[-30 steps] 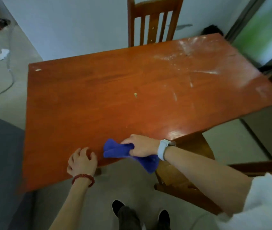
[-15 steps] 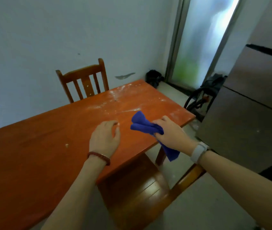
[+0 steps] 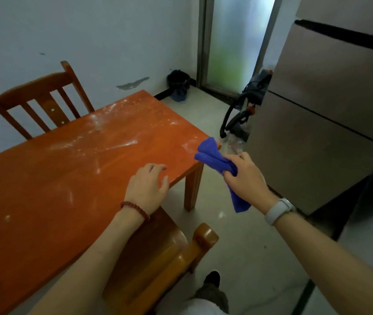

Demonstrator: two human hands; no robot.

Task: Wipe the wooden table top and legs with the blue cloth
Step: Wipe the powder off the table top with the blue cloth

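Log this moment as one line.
right hand: grips blue cloth past table corner | left hand: open on tabletop | white dust unwiped

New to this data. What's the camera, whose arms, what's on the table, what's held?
No robot here: a person wears one wide-angle camera on the head, looking forward and down at their own two hands. The right hand grips a bunched blue cloth, held just off the table's right corner. The left hand rests on the wooden table near its front edge and holds nothing. White dusty smears and a small crumb lie on the top. One wooden chair stands behind the table, another is tucked under it.
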